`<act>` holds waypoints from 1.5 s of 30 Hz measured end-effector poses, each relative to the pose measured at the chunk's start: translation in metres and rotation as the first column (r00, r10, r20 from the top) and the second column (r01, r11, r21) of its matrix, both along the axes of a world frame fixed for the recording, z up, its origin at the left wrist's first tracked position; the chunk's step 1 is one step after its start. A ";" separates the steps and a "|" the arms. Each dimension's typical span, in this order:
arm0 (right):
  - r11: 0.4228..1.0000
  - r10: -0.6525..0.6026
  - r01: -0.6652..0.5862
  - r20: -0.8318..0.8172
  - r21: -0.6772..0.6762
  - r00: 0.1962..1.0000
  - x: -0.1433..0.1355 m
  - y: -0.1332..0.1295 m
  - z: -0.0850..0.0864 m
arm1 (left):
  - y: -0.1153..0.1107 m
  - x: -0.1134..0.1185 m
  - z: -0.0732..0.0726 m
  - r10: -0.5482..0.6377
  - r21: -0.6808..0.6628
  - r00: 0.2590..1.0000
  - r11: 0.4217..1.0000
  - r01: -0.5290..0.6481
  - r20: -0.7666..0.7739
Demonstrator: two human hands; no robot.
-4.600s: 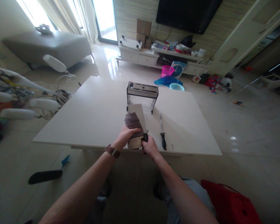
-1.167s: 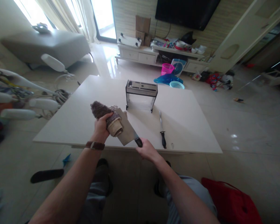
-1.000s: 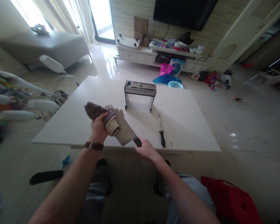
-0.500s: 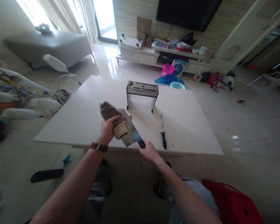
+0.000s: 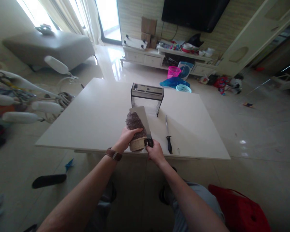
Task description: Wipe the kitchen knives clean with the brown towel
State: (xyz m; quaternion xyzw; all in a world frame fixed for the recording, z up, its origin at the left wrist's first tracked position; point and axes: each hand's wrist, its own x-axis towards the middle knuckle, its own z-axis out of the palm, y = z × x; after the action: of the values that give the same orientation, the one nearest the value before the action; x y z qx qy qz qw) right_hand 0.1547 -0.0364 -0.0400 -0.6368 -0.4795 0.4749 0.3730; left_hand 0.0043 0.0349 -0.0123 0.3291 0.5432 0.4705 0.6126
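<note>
My left hand (image 5: 127, 138) is closed around a bunched cloth (image 5: 134, 124), shaggy brown on one side with a pale beige part near the bottom. The cloth lies against the left side of a cleaver (image 5: 143, 117), which tilts with its broad grey blade pointing away from me. My right hand (image 5: 156, 152) grips the cleaver's black handle. Part of the blade is hidden behind the cloth. Beyond the blade stands a knife block (image 5: 148, 92) with a slotted top and clear sides. A sharpening steel (image 5: 168, 138) with a black handle lies to the right.
The white table (image 5: 195, 129) has its near edge just below my hands. A small object (image 5: 178, 150) lies near that edge. A pink basket (image 5: 173, 71) and a light blue basket (image 5: 183, 88) are on the floor behind. A red bag (image 5: 239, 206) sits at my right.
My left hand and the cloth have moved right, towards the cleaver's handle. The cleaver has turned more upright, its blade now pointing further away from me.
</note>
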 end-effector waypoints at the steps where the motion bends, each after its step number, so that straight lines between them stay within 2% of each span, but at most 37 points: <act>1: 1.000 0.000 0.000 -0.006 -0.004 1.000 0.000 0.000 0.000 | -0.002 0.000 0.000 -0.020 0.007 1.000 1.000 0.020 -0.025; 9: 0.989 0.026 -0.036 -0.069 -0.141 0.997 -0.001 -0.001 -0.001 | -0.002 -0.014 0.000 -0.081 0.015 0.984 0.996 0.084 -0.158; 16: 0.988 0.000 -0.012 -0.081 -0.151 0.997 -0.003 0.001 -0.005 | 0.007 -0.027 0.004 -0.156 0.021 0.953 0.986 0.167 -0.260; 21: 0.995 0.006 -0.011 -0.055 -0.098 0.998 -0.004 -0.002 -0.005 | -0.002 -0.015 -0.003 -0.066 0.019 0.983 0.997 0.070 -0.172; 25: 0.992 0.010 -0.022 -0.096 -0.122 0.995 -0.007 -0.005 -0.007 | -0.008 -0.006 -0.009 -0.014 0.019 0.991 1.000 0.017 -0.134; 34: 0.971 -0.021 -0.049 -0.290 -0.234 0.957 -0.013 0.004 -0.013 | 0.004 -0.008 -0.019 -0.003 0.020 0.973 1.000 0.008 -0.232; 39: 0.965 -0.073 -0.020 -0.340 -0.262 0.937 -0.012 0.005 -0.013 | 0.007 0.001 -0.018 -0.004 0.012 0.972 1.000 0.007 -0.233; 45: 0.966 -0.079 -0.013 -0.344 -0.259 0.936 -0.008 0.002 -0.010 | 0.003 0.006 -0.016 -0.024 0.019 0.968 0.999 0.030 -0.251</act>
State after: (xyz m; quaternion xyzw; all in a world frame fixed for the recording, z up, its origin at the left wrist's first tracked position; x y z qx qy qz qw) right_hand 0.1467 -0.0341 -0.0504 -0.5926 -0.3287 0.6327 0.3749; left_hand 0.0103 0.0378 -0.0279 0.4004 0.6064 0.4230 0.5414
